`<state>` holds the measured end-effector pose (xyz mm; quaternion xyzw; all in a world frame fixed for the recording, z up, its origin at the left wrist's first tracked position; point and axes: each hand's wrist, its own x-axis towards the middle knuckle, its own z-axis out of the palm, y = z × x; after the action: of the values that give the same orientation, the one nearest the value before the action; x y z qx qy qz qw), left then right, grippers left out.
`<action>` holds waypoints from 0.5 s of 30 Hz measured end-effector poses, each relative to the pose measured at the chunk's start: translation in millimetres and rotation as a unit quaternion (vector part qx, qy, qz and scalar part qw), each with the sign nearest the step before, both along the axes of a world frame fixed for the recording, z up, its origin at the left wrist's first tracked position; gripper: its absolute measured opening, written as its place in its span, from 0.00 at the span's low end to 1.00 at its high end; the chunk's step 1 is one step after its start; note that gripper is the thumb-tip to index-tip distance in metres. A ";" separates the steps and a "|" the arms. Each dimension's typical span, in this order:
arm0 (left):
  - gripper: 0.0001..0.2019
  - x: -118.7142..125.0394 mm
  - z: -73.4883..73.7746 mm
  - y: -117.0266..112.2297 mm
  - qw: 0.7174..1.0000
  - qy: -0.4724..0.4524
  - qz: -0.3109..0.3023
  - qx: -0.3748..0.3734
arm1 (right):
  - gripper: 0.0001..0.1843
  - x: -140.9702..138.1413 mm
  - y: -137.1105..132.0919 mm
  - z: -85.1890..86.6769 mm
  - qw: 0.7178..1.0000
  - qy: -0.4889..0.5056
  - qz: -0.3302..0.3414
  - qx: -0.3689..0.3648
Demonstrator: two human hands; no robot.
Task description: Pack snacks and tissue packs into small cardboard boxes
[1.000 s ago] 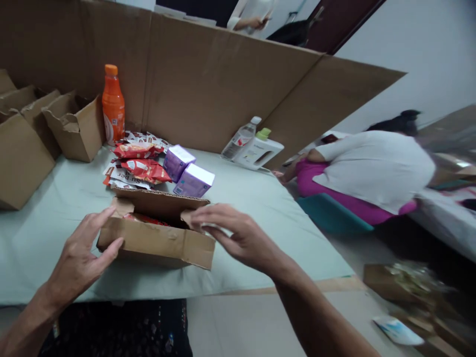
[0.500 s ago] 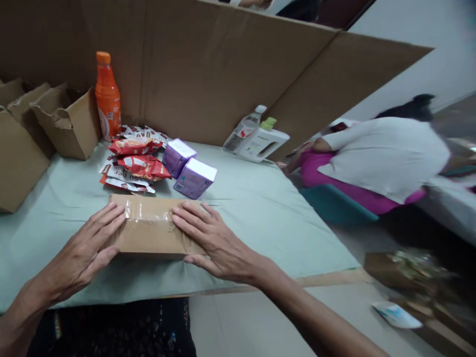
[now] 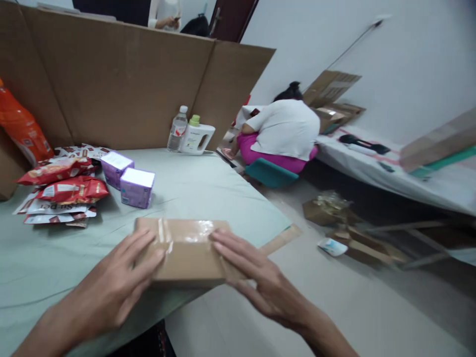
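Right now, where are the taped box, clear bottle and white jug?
Taped box [image 3: 189, 257]: head view, on its top.
Clear bottle [image 3: 178, 130]: head view, on its label.
White jug [image 3: 191, 141]: head view, on its body.

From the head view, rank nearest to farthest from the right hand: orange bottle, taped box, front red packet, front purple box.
1. Taped box: touching the right hand, on its left.
2. Front purple box: beyond, leftward.
3. Front red packet: farther left.
4. Orange bottle: left picture edge.

I see the left hand [image 3: 115, 280] angled inward, fingers extended. The right hand [image 3: 262, 272] faces it, thumb spread apart.
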<state>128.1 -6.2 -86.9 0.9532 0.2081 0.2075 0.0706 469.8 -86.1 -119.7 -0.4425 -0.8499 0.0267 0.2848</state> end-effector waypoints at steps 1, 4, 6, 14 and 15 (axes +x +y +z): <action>0.24 33.5 5.4 25.8 0.999 0.023 -0.029 -0.009 | 0.35 22.1 -1.8 -5.3 0.999 0.005 -0.043 0.014; 0.21 136.5 15.3 108.9 0.992 0.106 -0.065 -0.017 | 0.36 82.2 17.6 -19.9 0.986 0.001 -0.157 0.047; 0.23 199.7 15.8 155.9 0.992 0.115 -0.053 -0.010 | 0.33 113.1 51.2 -26.5 0.970 -0.006 -0.240 0.046; 0.21 340.1 -4.8 222.7 0.990 0.114 0.049 0.064 | 0.23 163.4 219.9 -32.8 0.914 0.012 -0.405 0.025; 0.21 345.0 -8.1 227.0 0.989 0.119 0.055 0.066 | 0.22 167.4 232.0 -33.9 0.916 0.015 -0.401 0.029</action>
<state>473.1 220.8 -95.0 0.9607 0.2533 0.1098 -0.0289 637.2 146.0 -153.6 -0.7372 -0.5973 -0.1073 0.2970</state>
